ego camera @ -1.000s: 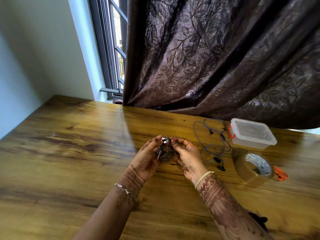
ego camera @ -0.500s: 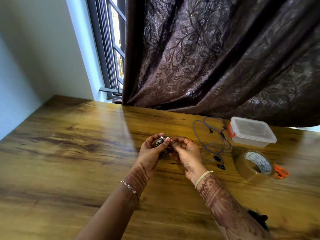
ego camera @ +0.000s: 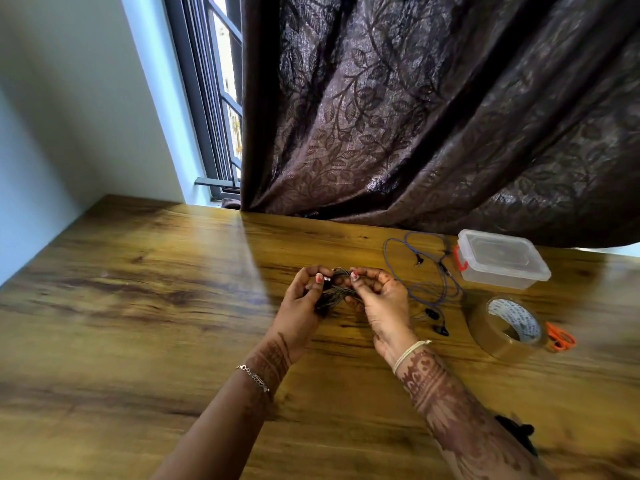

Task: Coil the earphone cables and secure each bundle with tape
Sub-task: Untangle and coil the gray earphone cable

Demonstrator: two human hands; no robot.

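Earphone cable bundle (ego camera: 337, 294) pinched between left hand (ego camera: 304, 306) and right hand (ego camera: 381, 303).

My left hand (ego camera: 301, 303) and right hand (ego camera: 381, 299) meet over the table, fingers pinched, forearms angled inward.

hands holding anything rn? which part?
Yes: both the left hand and right hand pinch one bundle of thin dark coiled earphone cable, fingertips gripping its two opposite sides, above the wooden table.
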